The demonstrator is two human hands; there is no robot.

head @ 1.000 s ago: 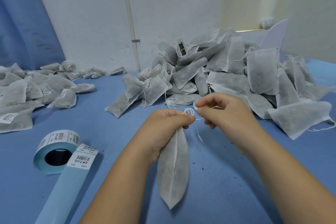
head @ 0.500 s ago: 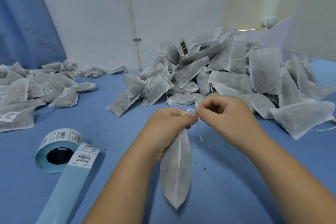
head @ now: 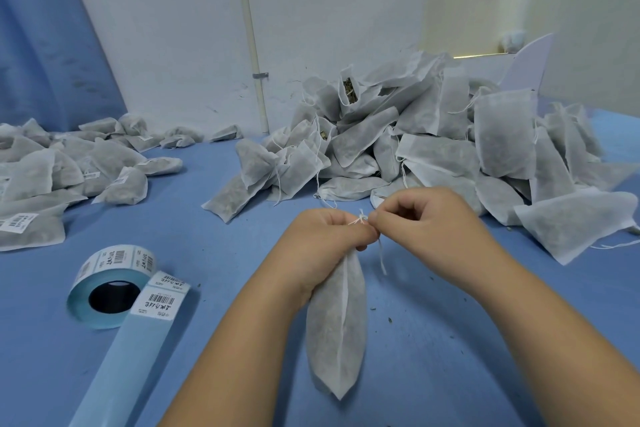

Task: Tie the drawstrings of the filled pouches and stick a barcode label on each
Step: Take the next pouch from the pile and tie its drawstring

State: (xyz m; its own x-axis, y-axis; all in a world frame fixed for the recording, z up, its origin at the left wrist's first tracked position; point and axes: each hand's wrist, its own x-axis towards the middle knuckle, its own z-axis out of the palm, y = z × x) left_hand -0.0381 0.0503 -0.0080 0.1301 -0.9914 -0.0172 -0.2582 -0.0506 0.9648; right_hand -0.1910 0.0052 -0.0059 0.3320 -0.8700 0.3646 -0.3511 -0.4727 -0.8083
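Only one pouch (head: 334, 333) held: left hand (head: 322, 246), right hand (head: 426, 218).

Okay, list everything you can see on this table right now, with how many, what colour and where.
held pouch: one, white, centre, below the left hand.
drawstring: one, white, between the hands.
right pouch heap: many, white-grey, back right, some open.
left pouch heap: many, white-grey, far left, several labelled.
label roll: one, white on pale blue, front left.
liner strip: one, pale blue, roll to bottom edge.
table: one, blue, underneath.
left hand: one, grips the pouch neck.
right hand: one, pinches the drawstring.
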